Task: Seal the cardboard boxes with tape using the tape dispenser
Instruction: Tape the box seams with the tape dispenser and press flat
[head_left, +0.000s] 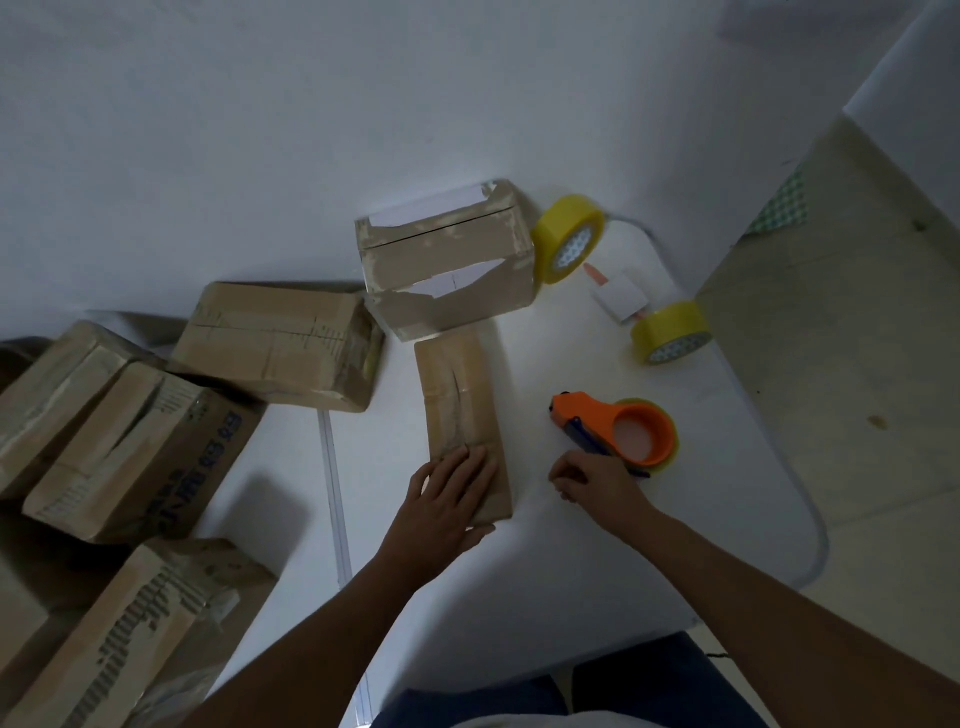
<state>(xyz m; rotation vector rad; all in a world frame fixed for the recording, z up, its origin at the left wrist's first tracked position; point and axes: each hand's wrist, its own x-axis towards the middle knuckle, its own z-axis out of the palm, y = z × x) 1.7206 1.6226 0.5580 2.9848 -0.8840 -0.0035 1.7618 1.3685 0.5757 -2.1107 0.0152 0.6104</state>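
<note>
A small flat cardboard box (460, 395) lies lengthwise on the white table (545, 561), with tape strips across its top. My left hand (449, 493) rests flat on its near end, fingers straight. The orange tape dispenser (618, 428), loaded with a yellowish roll, lies on the table to the right of that box. My right hand (592, 478) sits at the dispenser's near end with fingers loosely curled, and it hides the tip of the blue handle. A taller box (447, 270) with torn labels stands behind the flat box.
Two yellow tape rolls (569, 236) (670, 332) and a small white card (621, 296) lie at the table's far right. Several more cardboard boxes (275, 343) (130, 447) (135, 634) are piled to the left. The table's right edge drops to a tiled floor (857, 364).
</note>
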